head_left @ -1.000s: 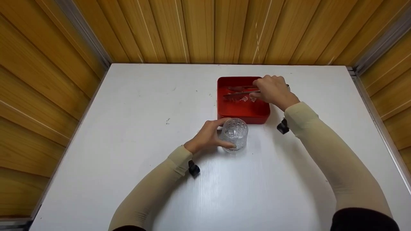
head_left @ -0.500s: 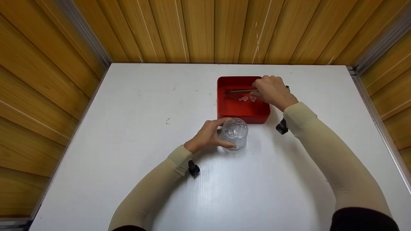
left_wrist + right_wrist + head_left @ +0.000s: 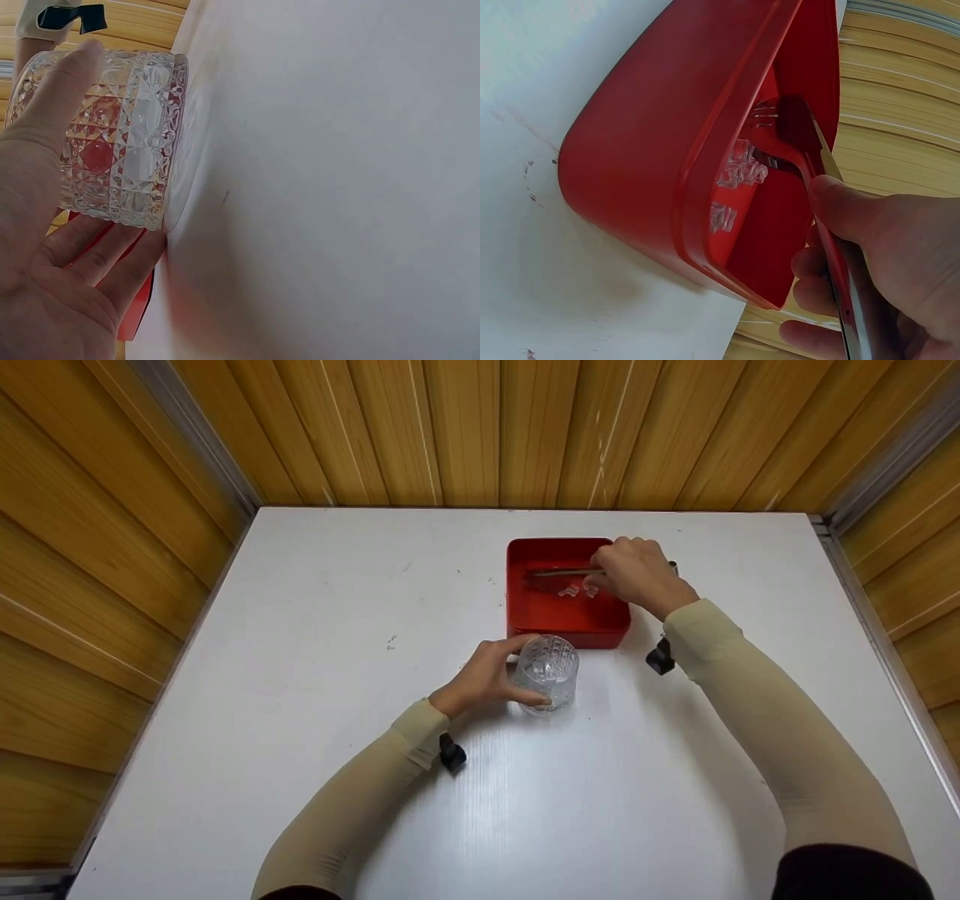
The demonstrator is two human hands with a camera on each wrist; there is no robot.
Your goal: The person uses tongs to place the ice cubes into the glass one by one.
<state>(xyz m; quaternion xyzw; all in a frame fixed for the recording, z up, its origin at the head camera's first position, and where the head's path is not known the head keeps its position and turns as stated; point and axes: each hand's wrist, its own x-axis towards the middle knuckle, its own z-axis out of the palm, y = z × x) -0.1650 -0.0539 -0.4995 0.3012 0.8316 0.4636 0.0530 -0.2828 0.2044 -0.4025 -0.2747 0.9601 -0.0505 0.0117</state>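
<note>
My left hand (image 3: 480, 682) holds a clear cut-glass tumbler (image 3: 551, 675) upright on the table, thumb on its near side and fingers at its far side. In the left wrist view the patterned wall of the tumbler (image 3: 124, 142) shows red through it. My right hand (image 3: 637, 574) grips metal tongs (image 3: 562, 573) over the right side of a red square box (image 3: 570, 640). The tongs' arms reach down into the box, close together, one ending in fork-like tines (image 3: 765, 114). Several clear ice-like cubes (image 3: 739, 169) lie on the box floor beside the tongs' tips.
The white table (image 3: 300, 675) carries small dark marks left of the box. Wood-patterned panels (image 3: 465, 435) stand behind the table and along both sides. The tumbler stands right in front of the box's near wall.
The tongs' arms, spread apart a second ago, have come together in the box. The left hand and tumbler stay in place.
</note>
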